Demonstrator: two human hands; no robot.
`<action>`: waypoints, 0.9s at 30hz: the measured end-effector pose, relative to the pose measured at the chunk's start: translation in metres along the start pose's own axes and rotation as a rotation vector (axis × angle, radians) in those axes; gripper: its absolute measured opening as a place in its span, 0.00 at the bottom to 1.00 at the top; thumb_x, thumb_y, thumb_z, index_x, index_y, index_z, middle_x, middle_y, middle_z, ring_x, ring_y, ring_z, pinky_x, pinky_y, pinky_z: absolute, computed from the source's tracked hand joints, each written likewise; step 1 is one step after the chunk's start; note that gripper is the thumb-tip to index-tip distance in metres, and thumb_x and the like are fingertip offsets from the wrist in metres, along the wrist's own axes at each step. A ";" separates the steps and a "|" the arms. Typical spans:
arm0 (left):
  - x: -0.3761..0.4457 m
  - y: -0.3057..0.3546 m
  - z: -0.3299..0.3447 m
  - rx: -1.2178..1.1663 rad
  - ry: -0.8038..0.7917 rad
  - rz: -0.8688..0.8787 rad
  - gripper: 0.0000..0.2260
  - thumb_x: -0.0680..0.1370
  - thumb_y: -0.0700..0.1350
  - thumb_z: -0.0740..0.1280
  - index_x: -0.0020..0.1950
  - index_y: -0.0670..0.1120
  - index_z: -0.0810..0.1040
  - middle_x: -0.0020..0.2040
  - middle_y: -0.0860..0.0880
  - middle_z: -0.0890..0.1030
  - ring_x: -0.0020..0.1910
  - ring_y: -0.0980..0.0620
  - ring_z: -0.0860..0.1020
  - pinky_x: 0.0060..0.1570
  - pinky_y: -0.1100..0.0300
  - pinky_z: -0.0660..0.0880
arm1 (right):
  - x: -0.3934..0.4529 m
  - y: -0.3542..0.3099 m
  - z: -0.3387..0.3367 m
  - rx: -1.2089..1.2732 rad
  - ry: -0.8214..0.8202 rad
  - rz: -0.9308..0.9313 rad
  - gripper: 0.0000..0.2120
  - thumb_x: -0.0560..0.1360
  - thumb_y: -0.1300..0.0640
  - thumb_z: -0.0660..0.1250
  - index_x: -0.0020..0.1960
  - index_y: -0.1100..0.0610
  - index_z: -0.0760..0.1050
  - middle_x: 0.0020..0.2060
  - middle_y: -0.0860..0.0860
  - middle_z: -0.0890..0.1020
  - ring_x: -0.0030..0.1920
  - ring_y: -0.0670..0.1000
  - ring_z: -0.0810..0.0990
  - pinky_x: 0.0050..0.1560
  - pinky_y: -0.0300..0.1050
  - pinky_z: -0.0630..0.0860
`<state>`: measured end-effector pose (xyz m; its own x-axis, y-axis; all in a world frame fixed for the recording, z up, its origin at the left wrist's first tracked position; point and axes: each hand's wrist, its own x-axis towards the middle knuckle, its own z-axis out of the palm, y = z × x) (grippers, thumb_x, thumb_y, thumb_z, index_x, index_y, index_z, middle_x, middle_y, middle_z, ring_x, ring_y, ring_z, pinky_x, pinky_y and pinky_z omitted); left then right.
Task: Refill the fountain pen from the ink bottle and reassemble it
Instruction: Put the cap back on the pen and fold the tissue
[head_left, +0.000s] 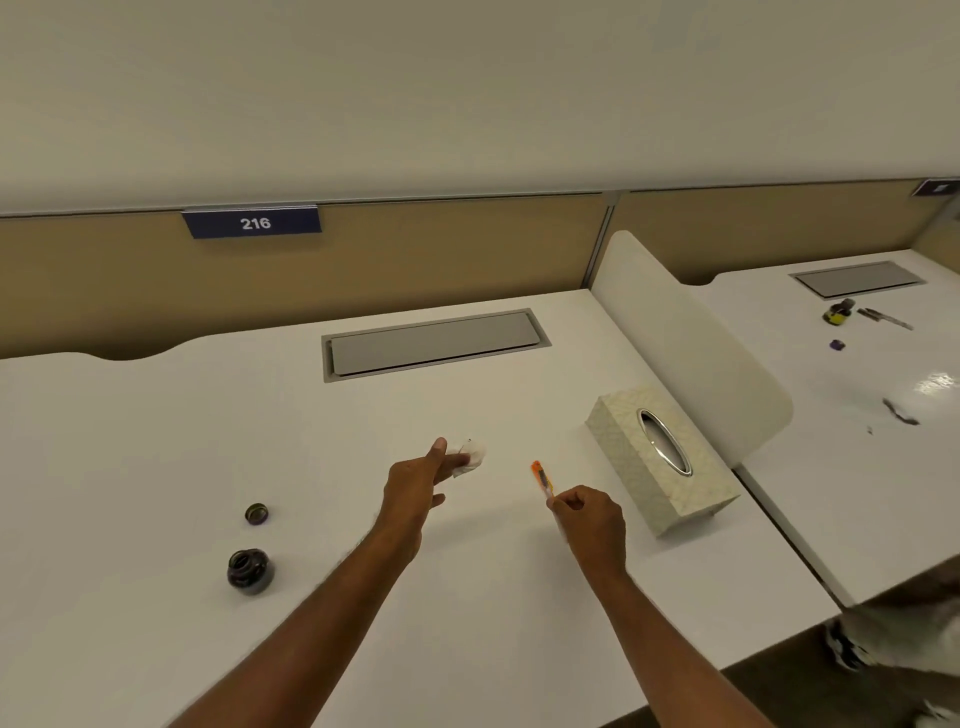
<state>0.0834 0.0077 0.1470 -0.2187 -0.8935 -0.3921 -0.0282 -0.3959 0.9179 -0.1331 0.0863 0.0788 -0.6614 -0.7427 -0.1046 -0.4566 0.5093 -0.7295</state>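
An open dark ink bottle stands on the white desk at the left, its cap lying just behind it. My left hand reaches forward over the middle of the desk, fingertips touching a crumpled white tissue; whether it grips the tissue is unclear. My right hand pinches the lower end of an orange fountain pen part, which points up and away. The pen's other parts are not visible.
A patterned tissue box stands right of my right hand against a white divider. A grey cable hatch sits at the back of the desk. The neighbouring desk carries another ink bottle and pen pieces.
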 end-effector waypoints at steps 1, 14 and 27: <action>0.000 -0.002 0.001 0.003 -0.001 -0.003 0.18 0.82 0.55 0.60 0.51 0.49 0.87 0.57 0.49 0.85 0.61 0.51 0.79 0.63 0.46 0.75 | 0.000 0.005 0.001 -0.027 -0.016 0.006 0.07 0.70 0.52 0.73 0.35 0.52 0.81 0.30 0.45 0.82 0.32 0.45 0.80 0.31 0.39 0.68; -0.006 -0.012 0.000 0.016 0.005 -0.056 0.15 0.83 0.51 0.61 0.45 0.51 0.87 0.54 0.49 0.86 0.57 0.53 0.81 0.63 0.44 0.76 | 0.008 0.039 0.021 -0.143 -0.085 0.033 0.05 0.71 0.54 0.73 0.38 0.54 0.82 0.33 0.46 0.83 0.35 0.47 0.80 0.37 0.43 0.77; -0.006 -0.008 0.001 -0.016 0.003 -0.031 0.15 0.83 0.50 0.61 0.47 0.48 0.87 0.54 0.47 0.86 0.56 0.49 0.83 0.61 0.43 0.78 | 0.010 0.047 0.025 -0.168 -0.063 -0.007 0.05 0.71 0.54 0.74 0.38 0.55 0.82 0.33 0.47 0.82 0.35 0.47 0.80 0.36 0.43 0.77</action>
<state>0.0837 0.0160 0.1419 -0.2150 -0.8815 -0.4205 -0.0191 -0.4267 0.9042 -0.1460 0.0917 0.0267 -0.6221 -0.7692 -0.1460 -0.5571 0.5659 -0.6078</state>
